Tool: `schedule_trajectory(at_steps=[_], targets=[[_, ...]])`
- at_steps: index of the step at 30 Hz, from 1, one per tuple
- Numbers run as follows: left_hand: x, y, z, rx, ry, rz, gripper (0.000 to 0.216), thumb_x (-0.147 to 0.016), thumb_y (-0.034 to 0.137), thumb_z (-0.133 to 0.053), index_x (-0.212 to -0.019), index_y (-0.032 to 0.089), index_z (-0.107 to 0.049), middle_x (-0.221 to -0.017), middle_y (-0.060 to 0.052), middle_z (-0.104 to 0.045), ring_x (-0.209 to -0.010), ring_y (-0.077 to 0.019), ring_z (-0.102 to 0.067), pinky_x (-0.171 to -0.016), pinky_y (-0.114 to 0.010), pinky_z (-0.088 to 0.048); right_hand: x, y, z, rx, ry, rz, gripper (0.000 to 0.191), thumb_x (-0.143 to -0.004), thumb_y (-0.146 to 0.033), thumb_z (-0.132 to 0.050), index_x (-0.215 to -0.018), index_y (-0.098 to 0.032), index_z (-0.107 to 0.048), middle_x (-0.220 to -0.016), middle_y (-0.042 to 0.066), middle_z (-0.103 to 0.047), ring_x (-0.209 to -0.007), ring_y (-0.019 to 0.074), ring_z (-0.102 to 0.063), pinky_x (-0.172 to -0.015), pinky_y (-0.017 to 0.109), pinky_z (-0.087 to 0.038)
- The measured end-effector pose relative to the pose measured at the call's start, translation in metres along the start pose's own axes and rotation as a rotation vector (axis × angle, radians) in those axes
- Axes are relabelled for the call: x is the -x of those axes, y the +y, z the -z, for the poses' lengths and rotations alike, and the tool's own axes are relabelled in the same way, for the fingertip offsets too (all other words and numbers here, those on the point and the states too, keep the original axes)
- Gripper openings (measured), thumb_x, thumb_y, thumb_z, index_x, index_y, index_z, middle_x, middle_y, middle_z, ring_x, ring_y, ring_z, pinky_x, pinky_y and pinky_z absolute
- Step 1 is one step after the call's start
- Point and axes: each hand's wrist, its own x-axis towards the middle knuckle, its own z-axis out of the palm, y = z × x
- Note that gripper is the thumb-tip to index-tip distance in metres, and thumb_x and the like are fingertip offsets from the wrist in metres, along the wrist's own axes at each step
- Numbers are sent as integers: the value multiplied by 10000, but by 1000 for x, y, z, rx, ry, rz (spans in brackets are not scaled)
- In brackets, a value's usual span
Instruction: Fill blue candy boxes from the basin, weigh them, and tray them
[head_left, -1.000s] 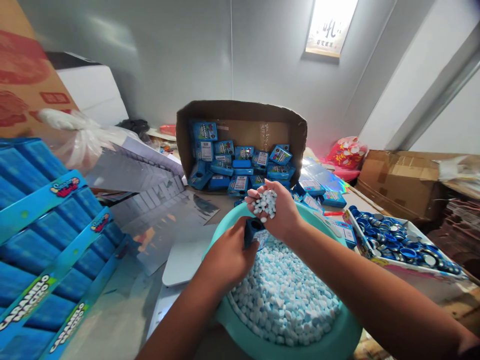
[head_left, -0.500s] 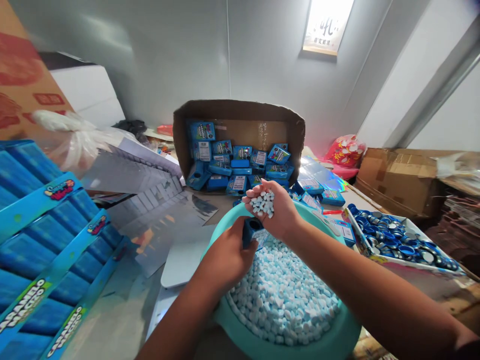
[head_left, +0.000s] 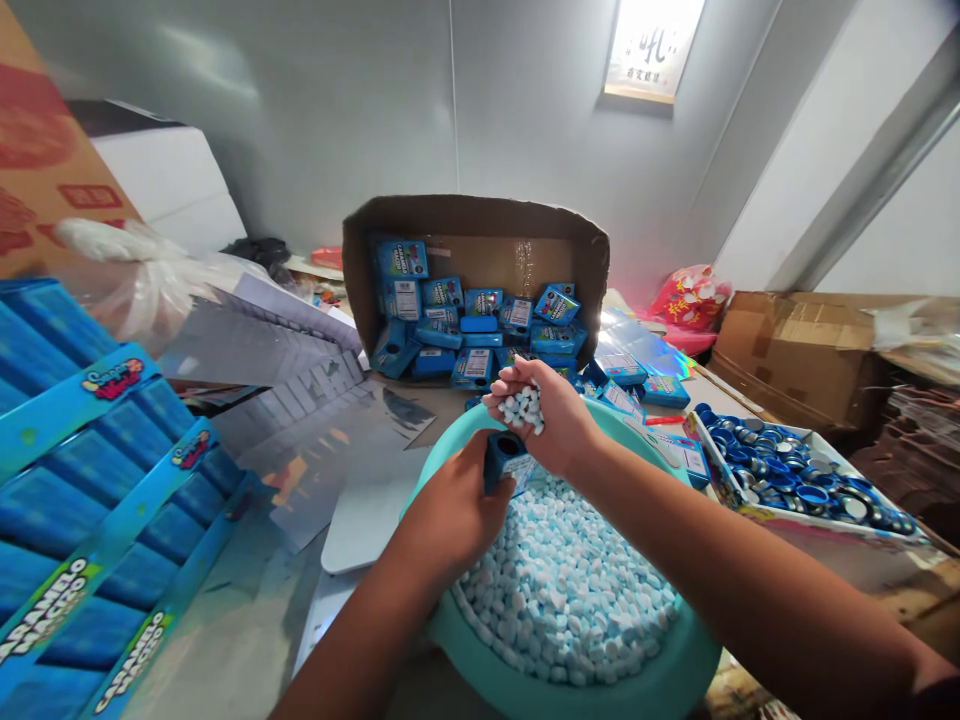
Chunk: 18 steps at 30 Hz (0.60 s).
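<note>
My left hand (head_left: 465, 505) is closed round a small blue candy box (head_left: 507, 462), its round dark opening facing up. Just above that opening, my right hand (head_left: 555, 415) is cupped around a heap of small white and pale blue candies (head_left: 523, 408). Both hands are over a turquoise basin (head_left: 457, 650), which holds a large mass of the same candies (head_left: 570, 590). The bottom of the held box is hidden by my left fingers.
Behind the basin, a cardboard box (head_left: 480, 215) on its side holds several blue candy boxes. A tray (head_left: 795, 512) of blue caps stands right, near a brown carton (head_left: 787, 350). Stacked blue display boxes (head_left: 97, 500) fill the left. A white scale (head_left: 360, 525) sits beside the basin.
Both hands keep almost the same place and hold. The candies in my right palm look slightly fewer or shifted toward the fingers. The view has moved very slightly.
</note>
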Motion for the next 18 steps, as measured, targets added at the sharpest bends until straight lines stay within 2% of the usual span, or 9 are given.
schedule_trajectory(at_steps=[5, 9, 13, 18], targets=[[-2, 0, -2, 4, 18, 31, 452, -859, 267, -573, -1307, 299, -530, -1248, -45, -676, -1122, -284, -645, -952, -433, -504, 1, 0, -1, 8, 20, 21, 294, -956, -247, -537, -693, -156, -633, -620, 29, -645, -596, 143, -641, -612, 254, -528], [-3, 1, -3, 25, -7, 45, 497, -852, 263, -589, -1340, 281, -495, -1268, -64, -666, -1145, -294, -635, -981, -454, -489, 0, 1, -1, -13, 23, 7, 337, -953, -257, -528, -646, -158, -627, -619, 37, -645, -610, 142, -635, -618, 256, -531], [-2, 2, -3, 56, 24, 47, 497, -845, 245, -592, -1332, 285, -499, -1240, -57, -677, -1137, -286, -640, -972, -445, -490, 0, 0, -2, -46, 11, 7, 364, -930, -285, -536, -597, -167, -623, -622, 45, -646, -646, 152, -639, -693, 289, -551], [-1, 1, -1, 23, 27, 49, 446, -852, 245, -588, -1291, 242, -510, -1176, -78, -694, -1098, -290, -652, -930, -441, -501, 4, -1, -3, 35, -52, 46, 392, -903, -348, -570, -573, -158, -658, -642, 61, -664, -674, 173, -657, -757, 309, -549]])
